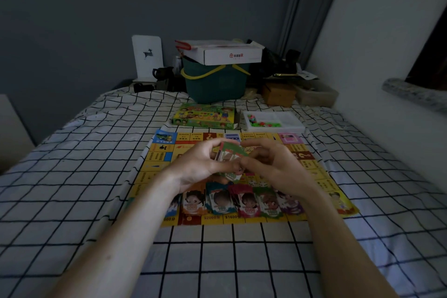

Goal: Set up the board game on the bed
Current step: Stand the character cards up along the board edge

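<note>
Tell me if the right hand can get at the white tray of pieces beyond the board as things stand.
Probably not right away. The right hand and the left hand both grip the stack of cards. The path to the white tray looks free, over the far edge of the board, once it lets go.

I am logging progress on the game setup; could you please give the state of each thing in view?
game board: unfolded flat on bed
stack of bills: held in both hands
left hand: grips stack
right hand: pinches stack
bill piles: laid in row on board
game box: lying flat
piece tray: uncovered, holding pieces
</note>
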